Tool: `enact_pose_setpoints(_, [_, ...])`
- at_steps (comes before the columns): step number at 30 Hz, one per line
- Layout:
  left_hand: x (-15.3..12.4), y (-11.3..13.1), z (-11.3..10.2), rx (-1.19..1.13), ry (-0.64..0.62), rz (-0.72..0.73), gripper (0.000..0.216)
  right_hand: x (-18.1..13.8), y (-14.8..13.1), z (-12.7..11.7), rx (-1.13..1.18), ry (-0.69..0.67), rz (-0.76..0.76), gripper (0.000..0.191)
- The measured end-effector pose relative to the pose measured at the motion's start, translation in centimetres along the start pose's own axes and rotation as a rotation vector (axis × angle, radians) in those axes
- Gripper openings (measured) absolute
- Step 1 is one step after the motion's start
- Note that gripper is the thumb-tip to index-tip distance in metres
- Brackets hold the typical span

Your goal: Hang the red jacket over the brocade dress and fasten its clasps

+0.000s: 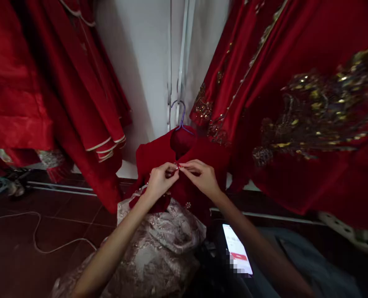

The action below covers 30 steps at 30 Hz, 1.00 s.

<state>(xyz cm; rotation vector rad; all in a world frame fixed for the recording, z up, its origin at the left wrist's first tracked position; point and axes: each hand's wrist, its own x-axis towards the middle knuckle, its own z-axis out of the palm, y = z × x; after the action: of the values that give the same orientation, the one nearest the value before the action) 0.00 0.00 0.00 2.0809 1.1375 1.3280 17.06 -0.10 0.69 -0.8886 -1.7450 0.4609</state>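
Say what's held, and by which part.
Left hand and right hand pinch a small bright bit at the front of the hung red top, below its neck opening; too small to identify.

Hanging red garments (81,87) with pale-edged hems at left and gold-sequined red garments (314,178) at right flank a dark-red cloth top (213,155), leaving a passage above its purple wire hanger (181,123) before white panels (134,54); crumpled pale lacy fabric (165,236) obstructs from below.
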Motion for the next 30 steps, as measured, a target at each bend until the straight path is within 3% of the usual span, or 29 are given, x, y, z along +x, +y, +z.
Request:
enact_pose_setpoints(8, [0.0,0.2,-0.3,0.079,-0.031,0.052,0.016,0.7,0.3,-0.7,0.089,-0.096,0.032,0.02])
enact_pose_setpoints(13, [0.5,1.0,-1.0,0.262,-0.122,0.139,0.017,1.2,0.0,-0.7,0.016,-0.09,0.019,0.019])
enact_pose_setpoints(19, [1.9,1.7,-1.8,0.635,-0.262,0.271,0.017,2.5,-0.3,-1.1,-0.096,-0.22,-0.045,0.048])
enact_pose_setpoints(30, [3.5,0.9,-1.4,0.84,-0.42,0.475,0.013,3.5,-0.2,-1.7,-0.35,-0.434,-0.135,0.064])
